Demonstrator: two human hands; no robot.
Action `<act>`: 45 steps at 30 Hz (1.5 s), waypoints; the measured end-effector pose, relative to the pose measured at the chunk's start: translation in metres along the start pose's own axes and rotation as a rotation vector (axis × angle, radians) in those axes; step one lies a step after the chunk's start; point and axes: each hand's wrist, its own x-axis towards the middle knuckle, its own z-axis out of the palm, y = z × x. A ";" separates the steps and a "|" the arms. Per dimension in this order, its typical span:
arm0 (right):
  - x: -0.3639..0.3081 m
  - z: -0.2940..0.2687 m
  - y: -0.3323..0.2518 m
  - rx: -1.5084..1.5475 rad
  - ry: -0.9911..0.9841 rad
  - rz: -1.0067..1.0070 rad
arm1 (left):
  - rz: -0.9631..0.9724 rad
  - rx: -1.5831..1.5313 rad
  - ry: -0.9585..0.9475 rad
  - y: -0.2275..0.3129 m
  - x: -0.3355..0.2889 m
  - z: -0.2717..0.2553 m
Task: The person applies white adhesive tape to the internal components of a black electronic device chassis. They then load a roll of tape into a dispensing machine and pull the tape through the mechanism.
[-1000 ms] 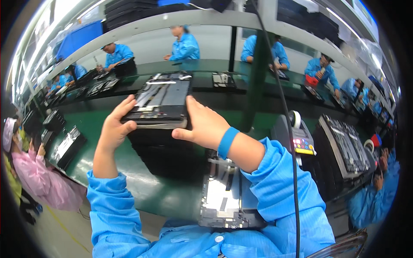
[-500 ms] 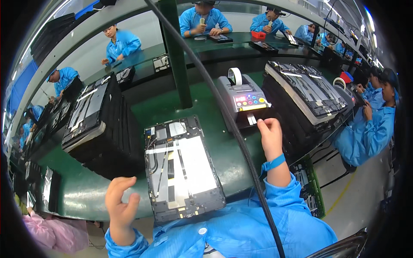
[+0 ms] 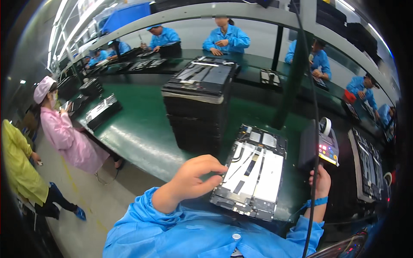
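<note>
An opened tablet [image 3: 258, 172] with white battery panels, dark flat cables and a circuit board lies on the green table before me. At its left edge is my left hand [image 3: 195, 180], open, thumb and forefinger apart; the fingertips are close to the frame, and whether they touch it I cannot tell. My right hand [image 3: 320, 182] is at the front of a grey tape dispenser [image 3: 325, 144], fingers pinched together at its outlet. A black cable crosses in front of that hand, and what it pinches is hidden. A blue band circles the right wrist.
A tall stack of similar tablets in black trays [image 3: 193, 112] stands beyond my left hand. Another stack [image 3: 365, 167] is right of the dispenser. A green post [image 3: 290, 81] rises from the table [image 3: 133, 133]. Co-workers sit opposite; a person in pink [image 3: 64, 124] stands at left.
The view has swung left, so the table things appear farther right. My left hand has come closer to the tablet's left edge. My right hand stays by the dispenser outlet.
</note>
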 end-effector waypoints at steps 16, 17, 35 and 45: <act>-0.145 0.163 -0.079 -0.822 -0.929 -0.918 | 0.008 0.013 -0.220 0.025 0.043 0.029; -0.142 0.164 -0.083 -0.850 -0.949 -0.911 | 0.017 0.007 -0.180 0.023 0.041 0.027; -0.099 0.157 -0.058 -0.711 -0.428 -0.946 | -0.212 0.000 0.066 -0.027 0.031 0.019; -0.033 0.223 -0.050 -0.849 -0.818 -0.721 | -0.370 0.217 -0.094 -0.051 0.052 0.027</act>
